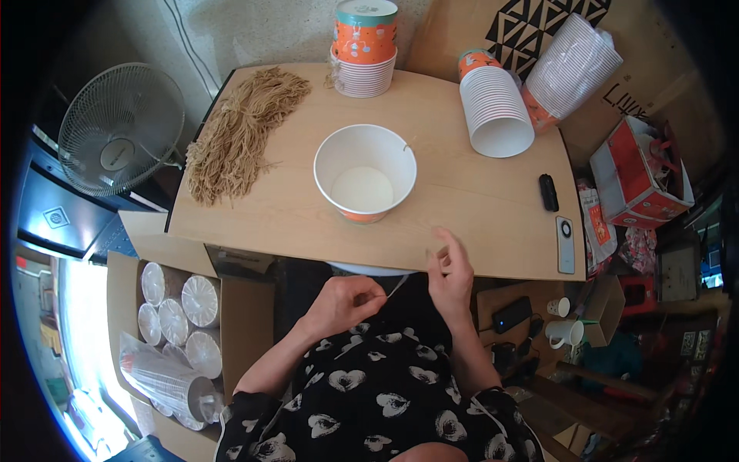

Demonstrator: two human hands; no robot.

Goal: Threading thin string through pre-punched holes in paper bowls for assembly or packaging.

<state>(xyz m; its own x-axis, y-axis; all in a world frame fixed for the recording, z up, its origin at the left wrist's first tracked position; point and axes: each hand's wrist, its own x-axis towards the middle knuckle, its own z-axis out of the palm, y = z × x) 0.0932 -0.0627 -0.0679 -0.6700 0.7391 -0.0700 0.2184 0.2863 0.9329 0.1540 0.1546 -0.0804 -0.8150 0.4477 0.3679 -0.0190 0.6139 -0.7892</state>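
Note:
My left hand is just below the table's front edge, thumb and fingers pinched on a thin pale strip that sticks out to the right. My right hand is raised at the edge with its fingers apart, and I see nothing in it. Ahead of both hands a large white paper bucket stands upright on the table, its inside bare. A short bit of tan cord shows at its upper right wall. At the left of the table lies a thick bundle of tan cords.
At the back stands a stack of orange and white paper buckets. More nested buckets lie at the back right. A black object and a phone lie by the right edge. A carton of wrapped stacks and a fan are left.

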